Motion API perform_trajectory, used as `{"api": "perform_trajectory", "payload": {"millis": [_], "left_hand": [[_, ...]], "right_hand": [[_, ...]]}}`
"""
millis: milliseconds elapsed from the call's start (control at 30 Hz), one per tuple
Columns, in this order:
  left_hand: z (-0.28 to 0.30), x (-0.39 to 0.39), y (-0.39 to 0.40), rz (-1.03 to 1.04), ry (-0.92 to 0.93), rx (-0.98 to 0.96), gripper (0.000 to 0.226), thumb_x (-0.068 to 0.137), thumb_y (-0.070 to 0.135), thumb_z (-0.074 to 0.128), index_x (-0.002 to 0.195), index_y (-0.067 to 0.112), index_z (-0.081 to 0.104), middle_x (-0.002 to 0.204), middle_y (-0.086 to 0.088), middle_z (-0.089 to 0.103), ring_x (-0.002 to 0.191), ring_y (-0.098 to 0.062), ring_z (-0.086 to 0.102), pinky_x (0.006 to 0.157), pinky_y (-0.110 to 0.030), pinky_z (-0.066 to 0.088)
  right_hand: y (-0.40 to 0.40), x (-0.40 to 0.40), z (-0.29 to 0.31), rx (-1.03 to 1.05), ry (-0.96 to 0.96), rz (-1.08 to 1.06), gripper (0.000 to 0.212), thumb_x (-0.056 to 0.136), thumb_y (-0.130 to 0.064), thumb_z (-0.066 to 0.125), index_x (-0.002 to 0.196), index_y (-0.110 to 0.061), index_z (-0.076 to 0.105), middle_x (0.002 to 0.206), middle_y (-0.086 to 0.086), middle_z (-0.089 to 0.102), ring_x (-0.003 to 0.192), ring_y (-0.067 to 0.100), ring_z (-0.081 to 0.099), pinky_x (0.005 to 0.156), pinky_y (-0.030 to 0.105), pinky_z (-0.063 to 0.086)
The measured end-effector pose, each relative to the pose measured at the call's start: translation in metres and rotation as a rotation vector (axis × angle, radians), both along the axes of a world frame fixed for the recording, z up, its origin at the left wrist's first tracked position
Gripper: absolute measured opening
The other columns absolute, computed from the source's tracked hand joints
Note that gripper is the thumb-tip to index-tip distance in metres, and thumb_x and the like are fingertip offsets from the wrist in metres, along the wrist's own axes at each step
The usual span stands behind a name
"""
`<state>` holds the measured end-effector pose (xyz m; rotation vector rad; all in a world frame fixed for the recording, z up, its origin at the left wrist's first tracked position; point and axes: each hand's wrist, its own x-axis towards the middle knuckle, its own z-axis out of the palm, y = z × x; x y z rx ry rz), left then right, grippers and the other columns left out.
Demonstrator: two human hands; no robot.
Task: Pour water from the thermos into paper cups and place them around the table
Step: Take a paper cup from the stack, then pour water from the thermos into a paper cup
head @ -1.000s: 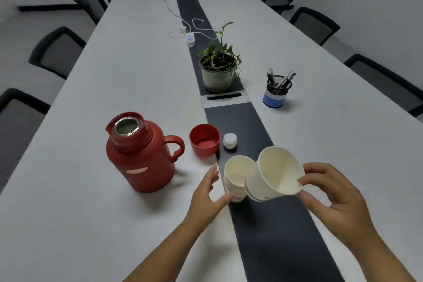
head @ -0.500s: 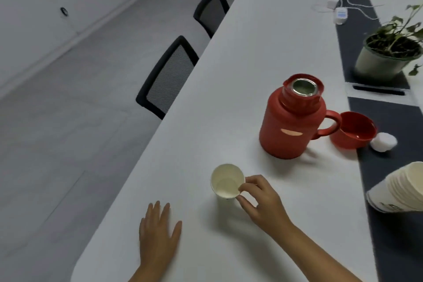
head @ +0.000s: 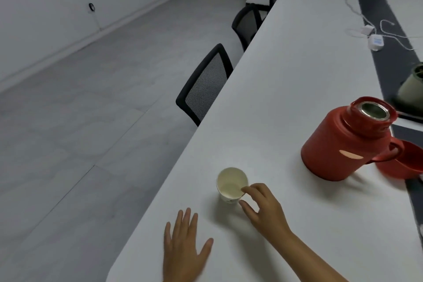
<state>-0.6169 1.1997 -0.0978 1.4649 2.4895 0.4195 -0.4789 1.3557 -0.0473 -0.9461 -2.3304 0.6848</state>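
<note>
The right hand (head: 265, 210) is pinching the rim of a paper cup (head: 231, 184) with curled fingers (head: 248, 190); the cup is standing upright on the white surface (head: 297, 89), near its edge. The left hand (head: 183, 245) is lying flat, fingers spread, beside it. The red thermos (head: 348, 142) is standing open, well apart.

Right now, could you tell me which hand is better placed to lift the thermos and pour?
Probably the right hand: it is nearer the red thermos. It first needs to leave the paper cup.
</note>
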Motion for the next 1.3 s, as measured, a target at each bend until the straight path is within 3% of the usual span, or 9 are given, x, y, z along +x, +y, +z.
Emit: {"api": "perform_trajectory", "payload": {"millis": [100, 233, 400, 533, 633, 733, 867, 967, 1300], "left_hand": [[0.011, 0.0, -0.001, 0.044, -0.039, 0.143, 0.087, 0.09, 0.062, 0.007, 0.102, 0.0, 0.067, 0.122, -0.015, 0.061, 0.138, 0.006, -0.001, 0.111, -0.019, 0.007], [0.036, 0.015, 0.011, 0.068, -0.056, 0.514, 0.073, 0.092, 0.058, 0.02, 0.104, -0.002, 0.06, 0.11, -0.025, 0.061, 0.106, -0.024, 0.04, 0.086, -0.051, 0.047], [0.085, 0.061, 0.088, -0.212, -0.174, 0.81, 0.037, 0.092, 0.043, 0.039, 0.107, 0.01, 0.049, 0.111, -0.002, 0.051, 0.103, -0.017, 0.047, 0.103, -0.012, 0.028], [0.11, 0.114, 0.179, -0.245, -0.51, 0.508, 0.055, 0.079, 0.022, 0.067, 0.129, 0.019, 0.043, 0.126, 0.023, 0.036, 0.124, -0.007, 0.038, 0.102, -0.01, 0.028], [0.11, 0.136, 0.237, -0.16, -0.753, 0.233, 0.089, 0.075, 0.032, 0.072, 0.143, 0.022, 0.015, 0.149, 0.008, 0.021, 0.138, -0.013, 0.023, 0.111, -0.024, 0.023], [0.104, 0.14, 0.278, -0.161, -0.76, 0.128, 0.105, 0.069, 0.036, 0.077, 0.145, 0.022, 0.006, 0.154, 0.006, 0.012, 0.142, -0.012, 0.013, 0.11, -0.024, 0.018], [0.103, 0.135, 0.307, -0.367, -0.911, 0.153, 0.09, 0.056, 0.017, 0.077, 0.125, 0.046, 0.027, 0.132, 0.021, 0.037, 0.123, 0.003, 0.04, 0.088, 0.001, 0.034], [0.101, 0.135, 0.312, -0.384, -0.999, 0.172, 0.092, 0.051, 0.007, 0.073, 0.124, 0.04, 0.028, 0.126, 0.016, 0.043, 0.106, 0.016, 0.046, 0.078, -0.002, 0.04], [0.102, 0.14, 0.25, -0.328, -1.054, 0.181, 0.095, 0.043, 0.01, 0.078, 0.12, 0.04, 0.033, 0.126, 0.014, 0.048, 0.108, 0.014, 0.048, 0.084, -0.006, 0.042]], "right_hand": [[0.004, 0.014, 0.013, -0.025, 0.016, -0.049, 0.031, 0.066, 0.002, 0.075, 0.096, -0.003, 0.067, 0.088, 0.011, 0.065, 0.074, 0.006, 0.054, 0.06, 0.016, 0.045], [0.017, 0.07, 0.035, -0.036, 0.092, -0.257, 0.029, 0.067, 0.011, 0.071, 0.094, 0.003, 0.065, 0.088, 0.013, 0.063, 0.077, 0.024, 0.059, 0.065, 0.021, 0.048], [0.067, 0.151, 0.056, -0.023, 0.155, -0.593, 0.032, 0.076, 0.0, 0.067, 0.107, 0.002, 0.058, 0.105, 0.014, 0.056, 0.099, 0.032, 0.053, 0.085, 0.041, 0.041], [0.134, 0.189, 0.072, -0.219, 0.173, -0.718, 0.059, 0.082, -0.012, 0.063, 0.133, -0.005, 0.034, 0.137, 0.014, 0.037, 0.127, 0.03, 0.034, 0.103, 0.044, 0.03], [0.178, 0.193, 0.073, -0.41, 0.184, -0.599, 0.055, 0.085, -0.013, 0.059, 0.134, -0.006, 0.034, 0.131, 0.011, 0.041, 0.124, 0.027, 0.039, 0.102, 0.036, 0.031], [0.206, 0.199, 0.065, -0.552, 0.163, -0.461, 0.034, 0.084, -0.012, 0.06, 0.117, -0.012, 0.05, 0.114, 0.007, 0.053, 0.104, 0.023, 0.053, 0.091, 0.027, 0.04], [0.224, 0.211, 0.061, -0.603, 0.131, -0.352, 0.01, 0.079, -0.01, 0.066, 0.078, -0.006, 0.057, 0.073, 0.012, 0.059, 0.069, 0.022, 0.054, 0.066, 0.029, 0.042], [0.211, 0.207, 0.05, -0.641, 0.175, -0.341, 0.02, 0.078, -0.004, 0.067, 0.065, 0.0, 0.052, 0.058, 0.005, 0.05, 0.055, 0.013, 0.049, 0.056, 0.026, 0.041], [0.128, 0.203, 0.052, -0.655, 0.391, -0.413, 0.037, 0.074, 0.004, 0.067, 0.048, -0.013, 0.047, 0.04, 0.001, 0.049, 0.045, 0.014, 0.045, 0.049, 0.027, 0.041]]}}
